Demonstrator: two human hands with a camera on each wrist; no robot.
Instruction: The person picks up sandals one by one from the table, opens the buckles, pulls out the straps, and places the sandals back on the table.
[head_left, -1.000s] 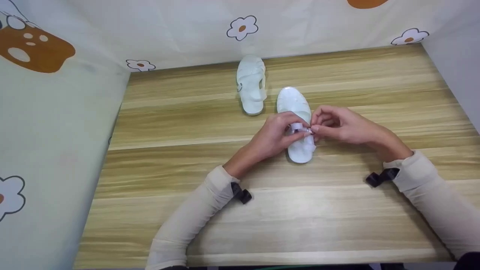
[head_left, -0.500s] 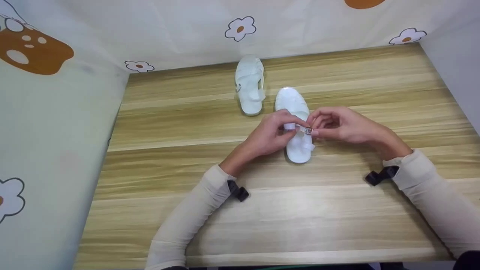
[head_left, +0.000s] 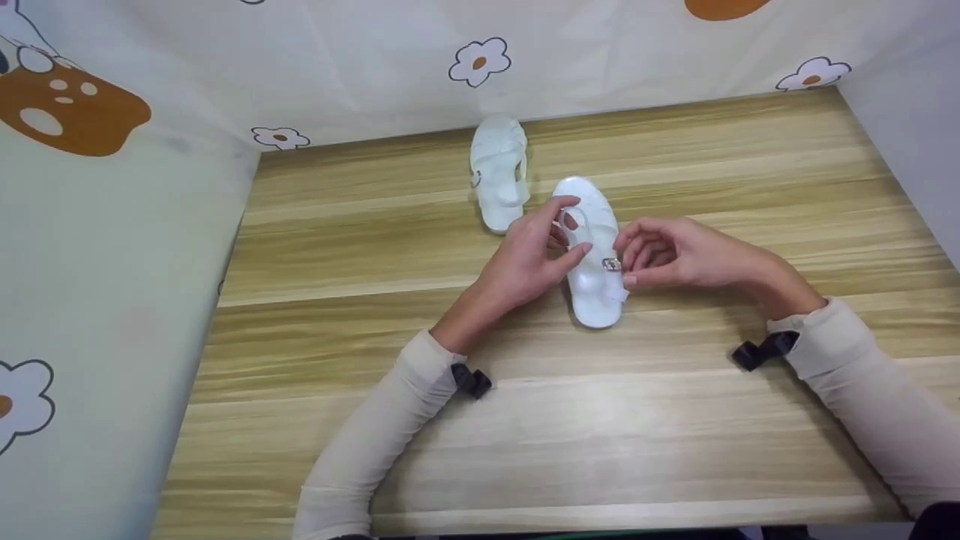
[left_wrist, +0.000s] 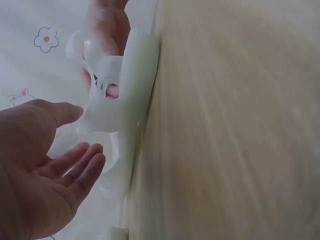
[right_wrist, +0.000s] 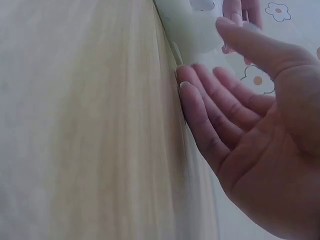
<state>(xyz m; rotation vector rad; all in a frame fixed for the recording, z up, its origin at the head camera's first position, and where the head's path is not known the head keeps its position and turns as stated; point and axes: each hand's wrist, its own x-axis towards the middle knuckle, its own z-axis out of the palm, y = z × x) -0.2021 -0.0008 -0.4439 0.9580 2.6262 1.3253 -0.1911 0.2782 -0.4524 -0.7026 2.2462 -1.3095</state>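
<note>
A whitish jelly sandal point(head_left: 598, 304) lies sole down on the table, toe away from me. Its metal buckle point(head_left: 611, 264) shows on the right side, and its strap point(head_left: 576, 217) stands up in a loop on the left. My left hand point(head_left: 529, 255) is at that loop, thumb and fingers spread apart; the left wrist view shows nothing pinched between them. Beside the buckle, my right hand point(head_left: 682, 251) has loosely bent fingers and a thumb set apart, holding nothing. In the right wrist view its fingers point(right_wrist: 200, 112) lie by the sole's edge. Whether either hand touches the sandal, I cannot tell.
A matching sandal point(head_left: 497, 154) lies farther back on the left, near the printed back wall point(head_left: 375, 67). Side walls flank the wood-grain table point(head_left: 337, 315). A black wrist camera point(head_left: 472, 381) is strapped to each sleeve.
The left hand has let go of the strap and moved left and away from the buckle. The strap has sprung up into a loop. The right fingers have come off the buckle.
</note>
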